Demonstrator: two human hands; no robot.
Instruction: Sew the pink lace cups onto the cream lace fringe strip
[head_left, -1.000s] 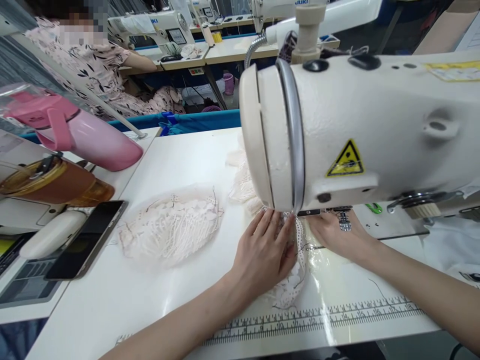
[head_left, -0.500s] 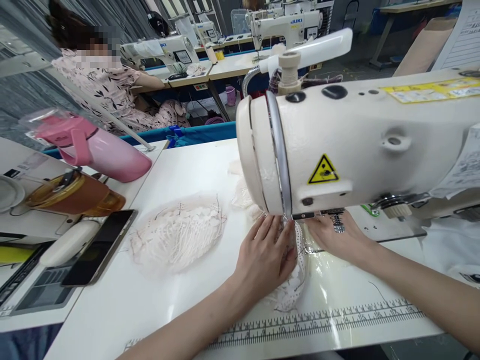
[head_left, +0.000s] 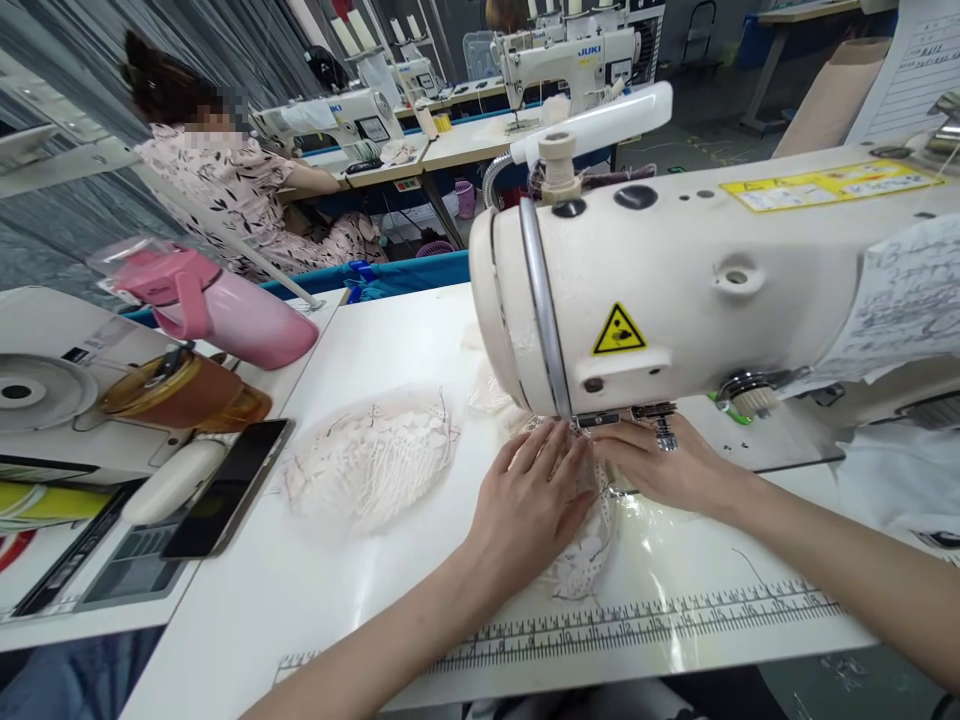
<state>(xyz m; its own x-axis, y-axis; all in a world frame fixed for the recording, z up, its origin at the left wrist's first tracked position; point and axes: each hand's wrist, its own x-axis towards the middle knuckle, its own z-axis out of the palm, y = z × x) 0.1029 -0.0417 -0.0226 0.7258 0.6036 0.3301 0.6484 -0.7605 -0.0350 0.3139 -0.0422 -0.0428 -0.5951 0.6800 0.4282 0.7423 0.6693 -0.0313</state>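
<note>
Quite pale, lacy and rumpled, this dark-threaded fabric.

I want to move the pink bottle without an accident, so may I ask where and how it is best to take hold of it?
Probably by its handle, with the left hand coming from the near side: that loop juts from the pink bottle toward the camera. Reach in above the amber cup, which sits just nearer.

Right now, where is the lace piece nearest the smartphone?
In the head view, the lace piece lies left of centre on the white tabletop, between the smartphone and the left hand.
</note>
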